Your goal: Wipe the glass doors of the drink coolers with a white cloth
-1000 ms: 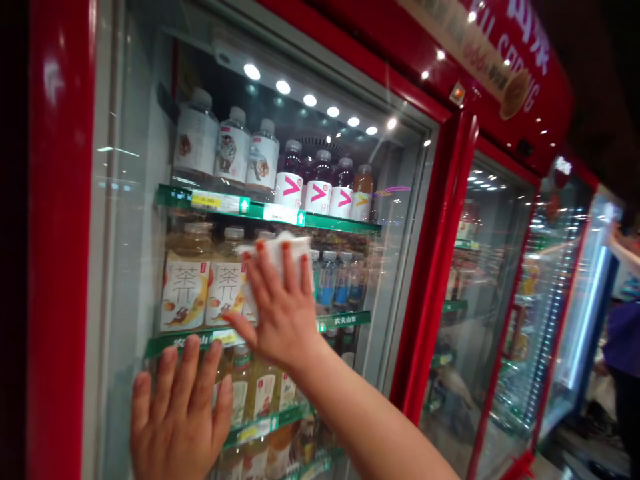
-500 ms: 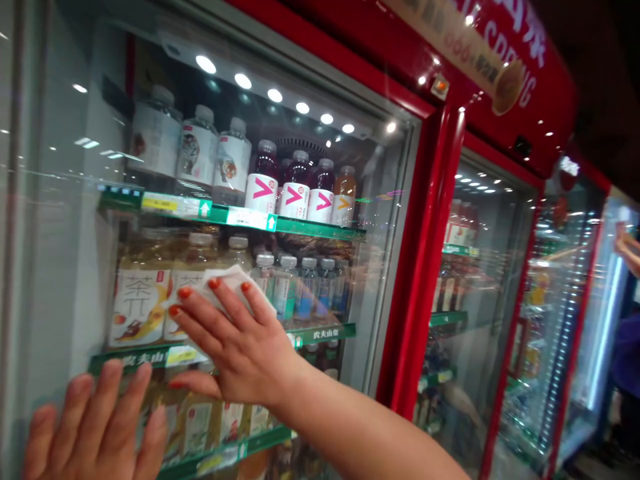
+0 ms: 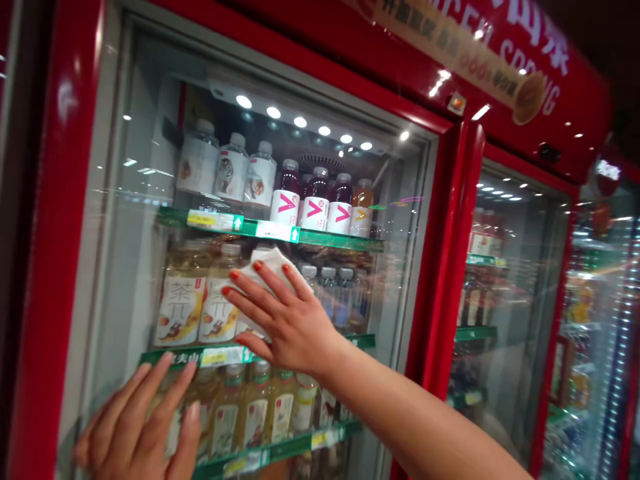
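My right hand (image 3: pixel 283 317) lies flat with spread fingers on a white cloth (image 3: pixel 267 261), pressing it against the glass door (image 3: pixel 135 220) of a red drinks fridge (image 3: pixel 445 267). The cloth sits over the second shelf's tea bottles (image 3: pixel 183 303). My left hand (image 3: pixel 143 427) rests flat on the same glass at the lower left, fingers stretched and holding nothing. Behind the glass stand water bottles (image 3: pixel 230 170) and purple drink bottles (image 3: pixel 313 197) on the top shelf.
Green shelf rails with price tags (image 3: pixel 240 225) run across the fridge. A red door post (image 3: pixel 453 253) separates this door from a second glass door (image 3: pixel 510 300) to the right. More lit coolers (image 3: pixel 605 320) stand further right.
My right hand slid the cloth leftward on the glass, then slightly back right and up. My left hand dropped lower along the glass. The view shifted, and the person at far right left the frame.
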A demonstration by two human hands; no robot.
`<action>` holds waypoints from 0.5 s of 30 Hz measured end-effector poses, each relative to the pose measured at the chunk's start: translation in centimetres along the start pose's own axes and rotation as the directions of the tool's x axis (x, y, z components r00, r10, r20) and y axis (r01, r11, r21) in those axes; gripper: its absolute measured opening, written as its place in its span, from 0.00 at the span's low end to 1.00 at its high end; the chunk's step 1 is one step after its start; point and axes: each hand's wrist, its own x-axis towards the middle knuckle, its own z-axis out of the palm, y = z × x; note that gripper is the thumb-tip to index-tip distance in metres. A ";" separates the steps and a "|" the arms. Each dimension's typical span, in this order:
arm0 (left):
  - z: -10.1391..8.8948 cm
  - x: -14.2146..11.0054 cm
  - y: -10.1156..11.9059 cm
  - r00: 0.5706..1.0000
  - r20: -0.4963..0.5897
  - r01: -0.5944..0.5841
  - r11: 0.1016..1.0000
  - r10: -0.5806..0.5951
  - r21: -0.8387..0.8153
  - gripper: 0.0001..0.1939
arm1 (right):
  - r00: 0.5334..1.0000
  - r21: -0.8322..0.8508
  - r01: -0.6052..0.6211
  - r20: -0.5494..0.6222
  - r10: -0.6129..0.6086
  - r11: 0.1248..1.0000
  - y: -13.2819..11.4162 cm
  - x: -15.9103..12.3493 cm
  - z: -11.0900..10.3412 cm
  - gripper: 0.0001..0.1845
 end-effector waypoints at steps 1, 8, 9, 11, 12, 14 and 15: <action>-1.0 1.6 0.0 1.000 -0.024 -0.011 1.000 0.011 -0.002 0.43 | 0.999 0.002 -0.033 0.017 0.032 0.999 1.0 -1.1 -0.3 0.38; -4.5 18.6 -1.5 0.965 -0.079 -0.243 0.967 0.249 0.070 0.41 | 0.619 -0.011 -0.779 -0.172 0.766 0.627 7.5 0.8 -1.1 0.41; -4.2 20.6 -1.7 0.959 -0.067 -0.268 0.959 0.275 0.095 0.42 | 0.724 -0.020 -0.682 -0.162 0.671 0.731 5.7 2.0 -0.7 0.41; -3.1 23.4 -1.9 0.954 -0.027 -0.291 0.946 0.298 0.146 0.42 | 0.933 -0.038 -0.353 -0.085 0.349 0.935 2.4 3.3 0.0 0.40; -2.5 24.2 -2.0 0.955 -0.007 -0.292 0.941 0.297 0.171 0.42 | 0.974 -0.040 -0.224 -0.042 0.222 0.974 1.7 3.3 0.1 0.40; -1.5 24.9 -2.0 0.957 0.019 -0.286 0.936 0.289 0.207 0.43 | 0.969 -0.049 -0.246 -0.005 0.246 0.968 3.2 2.3 -0.3 0.40; -1.1 24.8 -2.0 0.959 0.023 -0.282 0.935 0.284 0.215 0.43 | 0.921 -0.054 -0.390 -0.027 0.389 0.919 5.1 1.6 -0.8 0.40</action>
